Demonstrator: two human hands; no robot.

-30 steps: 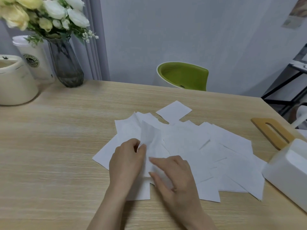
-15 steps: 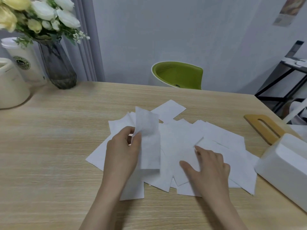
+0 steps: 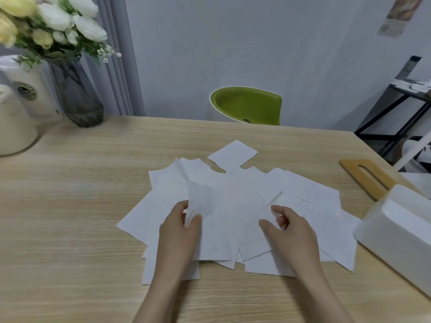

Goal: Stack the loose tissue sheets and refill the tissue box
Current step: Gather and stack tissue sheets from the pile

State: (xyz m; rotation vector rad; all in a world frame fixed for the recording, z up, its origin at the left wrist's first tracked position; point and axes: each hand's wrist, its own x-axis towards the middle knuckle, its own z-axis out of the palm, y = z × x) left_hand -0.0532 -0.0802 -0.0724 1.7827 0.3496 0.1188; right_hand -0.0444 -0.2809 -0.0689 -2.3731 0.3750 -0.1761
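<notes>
Head view looks down on a light wood-grain table (image 3: 70,206) with a scattered spread of thin white square tissue sheets (image 3: 310,201) overlapping at the centre; one sheet (image 3: 233,153) lies at the far edge of the spread, only its near corner tucked against the rest. Left hand (image 3: 180,231) pinches a single raised tissue sheet (image 3: 204,201) between thumb and fingers, the sheet lifted and curling above the pile. Right hand (image 3: 291,231) sits just right of it over the pile, fingers curled, thumb and fingertips closing on the edge of another sheet; cannot tell whether that sheet is lifted off the pile. White rectangular plastic tissue box (image 3: 396,231) stands at the near right table edge, touching the right end of the spread, its top uncovered. Flat wooden lid with an oval slot (image 3: 366,178) lies on the table just beyond the box. Far left: dark glass vase (image 3: 74,94) holding white and yellow flowers (image 3: 53,22), a white cup with a round green logo (image 3: 30,89), a cream rounded container (image 3: 14,127). Green chair (image 3: 247,106) stands behind the far edge.
</notes>
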